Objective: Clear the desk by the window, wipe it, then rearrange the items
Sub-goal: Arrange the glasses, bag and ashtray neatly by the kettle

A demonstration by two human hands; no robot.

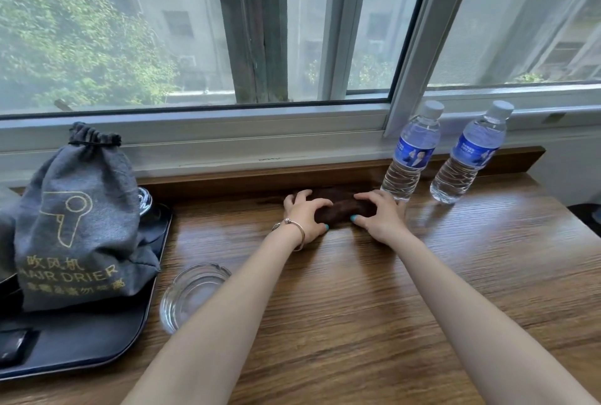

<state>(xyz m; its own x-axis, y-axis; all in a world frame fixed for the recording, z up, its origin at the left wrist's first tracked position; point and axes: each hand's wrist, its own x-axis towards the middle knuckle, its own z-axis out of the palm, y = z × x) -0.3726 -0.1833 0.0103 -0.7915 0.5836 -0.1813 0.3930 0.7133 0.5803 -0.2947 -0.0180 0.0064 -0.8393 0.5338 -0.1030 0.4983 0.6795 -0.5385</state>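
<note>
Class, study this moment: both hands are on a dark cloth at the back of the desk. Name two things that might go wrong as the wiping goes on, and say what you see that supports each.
1. The right hand and brown cloth are right beside the nearer water bottle; a sweep to the right might topple it.
2. The glass ashtray sits just beside the left forearm, so a wide stroke could knock it.

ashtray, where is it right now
In the head view the glass ashtray sits on the desk at lower left, just right of the black tray and beside the left forearm.
</note>
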